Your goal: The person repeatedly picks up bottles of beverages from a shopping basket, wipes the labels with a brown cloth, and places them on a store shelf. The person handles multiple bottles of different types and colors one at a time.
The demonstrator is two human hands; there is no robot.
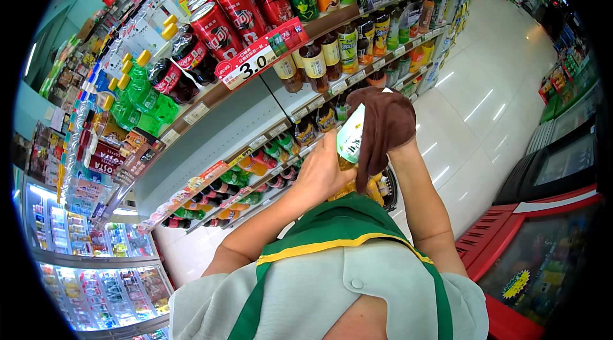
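Observation:
My left hand (pixel 322 172) grips a drink bottle (pixel 350 136) with a white and green label, held tilted in front of my chest. A dark brown cloth (pixel 390 124) drapes over my right hand (pixel 400 149) and lies against the bottle's right side and top. The cloth hides my right fingers and the bottle's cap end; only the wrist area shows. Below both hands, partly hidden by my green apron (pixel 345 218), is a dark basket (pixel 393 191) with several yellow-orange bottles in it.
A long drinks shelf (pixel 330 17) runs along the left and ahead, with red cans (pixel 218 31), green soda bottles (pixel 143 86) and lower rows of bottles. Lit glass-door coolers (pixel 96 292) stand at lower left. A red chest freezer (pixel 498 239) is on the right, beside the tiled floor (pixel 479 115).

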